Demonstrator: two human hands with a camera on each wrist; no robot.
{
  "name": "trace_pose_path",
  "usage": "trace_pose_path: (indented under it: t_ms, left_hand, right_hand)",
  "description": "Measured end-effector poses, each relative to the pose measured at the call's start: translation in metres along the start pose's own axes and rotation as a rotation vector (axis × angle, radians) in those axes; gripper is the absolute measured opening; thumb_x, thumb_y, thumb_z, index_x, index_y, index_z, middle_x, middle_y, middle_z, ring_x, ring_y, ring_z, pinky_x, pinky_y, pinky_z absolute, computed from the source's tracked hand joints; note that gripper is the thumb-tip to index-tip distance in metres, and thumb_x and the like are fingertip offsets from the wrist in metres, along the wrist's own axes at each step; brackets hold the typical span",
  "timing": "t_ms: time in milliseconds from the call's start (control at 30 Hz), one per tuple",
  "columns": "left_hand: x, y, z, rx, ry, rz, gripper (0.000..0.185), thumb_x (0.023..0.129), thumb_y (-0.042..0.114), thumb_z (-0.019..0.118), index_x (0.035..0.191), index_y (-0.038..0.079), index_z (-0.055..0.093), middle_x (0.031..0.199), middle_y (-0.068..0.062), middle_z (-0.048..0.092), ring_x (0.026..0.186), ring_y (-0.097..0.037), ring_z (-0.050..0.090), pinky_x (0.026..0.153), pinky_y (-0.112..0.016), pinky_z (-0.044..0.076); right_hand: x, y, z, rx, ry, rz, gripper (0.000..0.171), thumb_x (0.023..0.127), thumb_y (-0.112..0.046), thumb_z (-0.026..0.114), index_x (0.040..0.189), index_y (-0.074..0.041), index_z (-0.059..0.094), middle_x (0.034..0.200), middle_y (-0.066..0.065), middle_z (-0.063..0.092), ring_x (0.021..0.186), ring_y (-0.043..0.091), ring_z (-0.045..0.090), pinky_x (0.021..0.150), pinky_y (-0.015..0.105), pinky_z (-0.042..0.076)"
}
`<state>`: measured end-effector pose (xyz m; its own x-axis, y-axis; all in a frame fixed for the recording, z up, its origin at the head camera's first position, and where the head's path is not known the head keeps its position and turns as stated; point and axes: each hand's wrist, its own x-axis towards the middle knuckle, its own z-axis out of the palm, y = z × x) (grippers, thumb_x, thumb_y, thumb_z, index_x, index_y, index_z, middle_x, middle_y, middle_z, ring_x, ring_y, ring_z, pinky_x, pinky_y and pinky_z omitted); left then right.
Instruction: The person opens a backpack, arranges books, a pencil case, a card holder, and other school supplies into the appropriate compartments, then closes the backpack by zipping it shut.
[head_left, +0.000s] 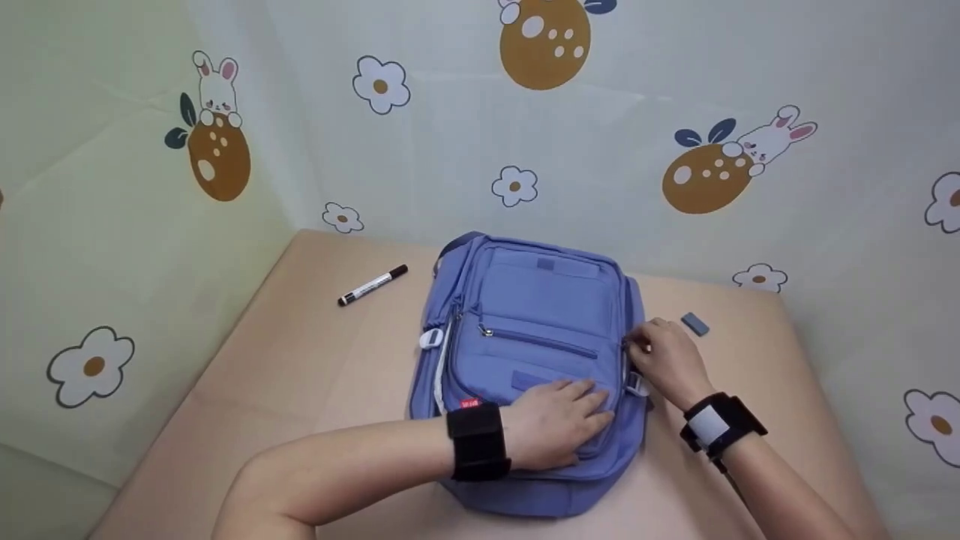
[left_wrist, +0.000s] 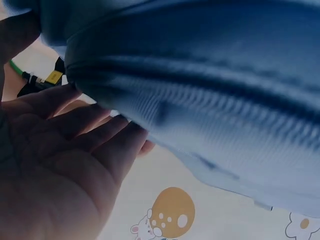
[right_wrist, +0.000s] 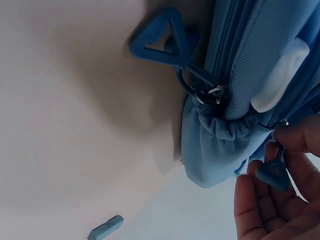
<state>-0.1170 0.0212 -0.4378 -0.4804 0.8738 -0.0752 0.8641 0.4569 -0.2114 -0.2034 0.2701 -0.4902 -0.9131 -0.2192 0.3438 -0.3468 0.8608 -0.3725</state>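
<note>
Backpack point(head_left: 536, 352), blue and zipped across its front pocket, is lying flat on its back in the middle of the bench point(head_left: 300, 375), with its top pointing toward twelve o'clock and its base toward six o'clock. The left hand point(head_left: 559, 420) is lying on the lower front panel, at about six o'clock on the bag, fingers straight and spread, pressing the fabric flat and gripping nothing; the left wrist view is showing the open palm point(left_wrist: 55, 170) with the fingertips meeting the blue cloth. The right hand point(head_left: 667, 356) is working at the bag's three o'clock edge, where thumb and forefinger are pinching a small blue zipper pull point(right_wrist: 274, 172); the right wrist view is showing that tab hanging between the fingertips point(right_wrist: 295, 137), just beside a white plastic buckle point(right_wrist: 280, 77) on the bag's side. A second, triangular blue pull point(right_wrist: 162, 37) is hanging free from a ring farther along the same side, touching neither hand.

A black-capped marker point(head_left: 373, 285) is lying on the bench at about ten o'clock from the bag, well apart from it. A small grey-blue block point(head_left: 695, 324) is sitting on the bench at about two o'clock, near the right hand but not touching it. Black straps are wrapping both wrists.
</note>
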Motion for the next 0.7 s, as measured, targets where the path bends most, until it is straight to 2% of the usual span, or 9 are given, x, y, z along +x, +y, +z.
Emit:
trace_pose_path:
  t_ms: [400, 700]
  left_hand:
    - [0.000, 0.000, 0.005, -0.025, 0.028, -0.013, 0.068, 0.093, 0.048, 0.072, 0.151, 0.021, 0.051, 0.157, -0.003, 0.044, 0.145, -0.023, 0.039, 0.115, -0.036, 0.037]
    - [-0.003, -0.001, 0.007, -0.005, 0.078, 0.002, 0.067, 0.091, 0.048, 0.074, 0.149, 0.020, 0.054, 0.155, -0.005, 0.047, 0.143, -0.024, 0.042, 0.113, -0.035, 0.040]
  right_hand:
    - [-0.009, 0.002, -0.009, 0.011, 0.009, 0.018, 0.005, 0.089, -0.006, 0.075, 0.094, -0.003, 0.074, 0.085, 0.007, 0.068, 0.079, 0.023, 0.063, 0.071, 0.043, 0.052]
    - [-0.019, -0.005, -0.012, -0.012, 0.008, -0.036, 0.008, 0.085, -0.001, 0.077, 0.085, -0.007, 0.071, 0.082, 0.004, 0.067, 0.078, 0.022, 0.063, 0.070, 0.043, 0.053]
